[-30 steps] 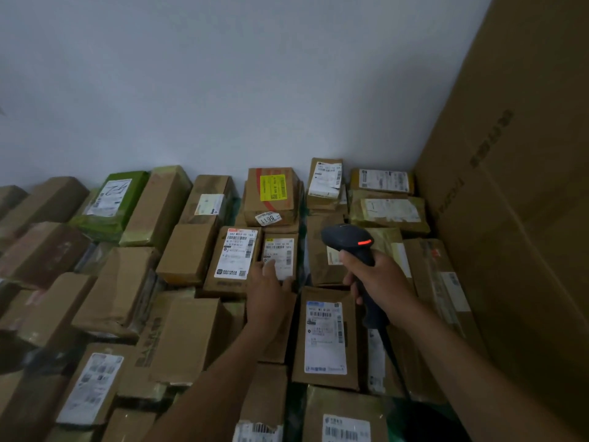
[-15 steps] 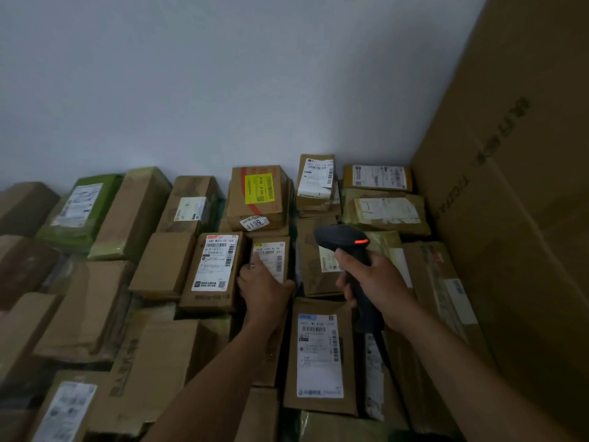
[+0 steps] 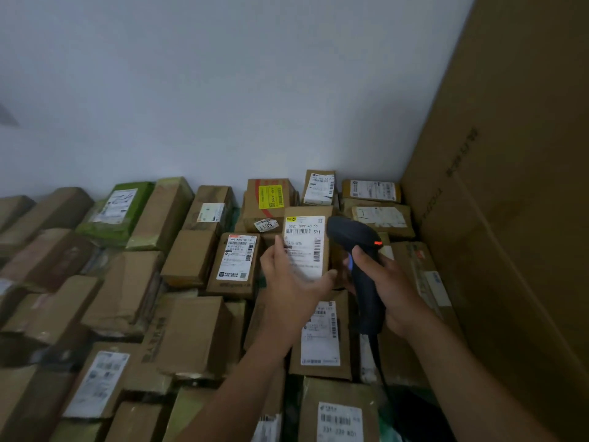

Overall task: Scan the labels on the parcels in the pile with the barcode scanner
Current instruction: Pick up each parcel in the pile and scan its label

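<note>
Above the pile (image 3: 191, 330), left hand (image 3: 291, 282) holding parcel (image 3: 306, 247), right hand (image 3: 392, 291) gripping scanner (image 3: 357, 237)

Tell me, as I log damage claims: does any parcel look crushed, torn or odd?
Yes. The cardboard box at left is creased and dented; the label on a parcel at the back right looks torn and patchy.

Brown parcels (image 3: 191, 333), white labels (image 3: 305, 247); green parcel (image 3: 118, 212); yellow label (image 3: 271, 196); black scanner (image 3: 357, 240).

Held parcel (image 3: 306, 240) lower label blurred; scanner (image 3: 350, 231) handle partly hidden inside right hand (image 3: 395, 291).
</note>
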Tool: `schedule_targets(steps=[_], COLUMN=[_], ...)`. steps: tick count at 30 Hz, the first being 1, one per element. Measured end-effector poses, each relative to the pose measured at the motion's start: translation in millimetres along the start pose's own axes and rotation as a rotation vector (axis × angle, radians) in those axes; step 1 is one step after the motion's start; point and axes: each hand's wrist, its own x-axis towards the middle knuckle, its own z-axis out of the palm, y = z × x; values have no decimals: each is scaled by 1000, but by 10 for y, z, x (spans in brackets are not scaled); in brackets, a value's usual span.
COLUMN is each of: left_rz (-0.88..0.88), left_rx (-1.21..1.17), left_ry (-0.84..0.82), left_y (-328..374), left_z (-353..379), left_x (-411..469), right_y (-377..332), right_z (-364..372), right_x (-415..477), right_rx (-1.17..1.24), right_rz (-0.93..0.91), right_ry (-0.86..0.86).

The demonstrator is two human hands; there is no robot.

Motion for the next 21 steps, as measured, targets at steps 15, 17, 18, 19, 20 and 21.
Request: schedule_targets(steps=[15, 17, 18, 19, 20, 21], left_rz=[-122, -106, -105, -99, -91, -76], left_rx=[-620, -529, -504, -475, -447, -413], left_ry=[-225, -174, -153, -137, -126, -123], left_y=[32, -39, -72, -118, -159, -191], left_z=[-804, -976, -1075, -1176, -1277, -1370], left_x=[-623, -611, -595, -566, -535, -511], right_y=[-117, -113, -107, -101, -98, -97], right_z=[100, 115, 116, 110, 105, 97], right_x=[-918, -1027, -1078, -1122, -1165, -1204], right_rx=[-107, -298, -388, -460, -509, -547], right_rz=[-82, -135, -158, -175, -191, -209], right_ry=[-82, -91, -84, -80, -81, -85])
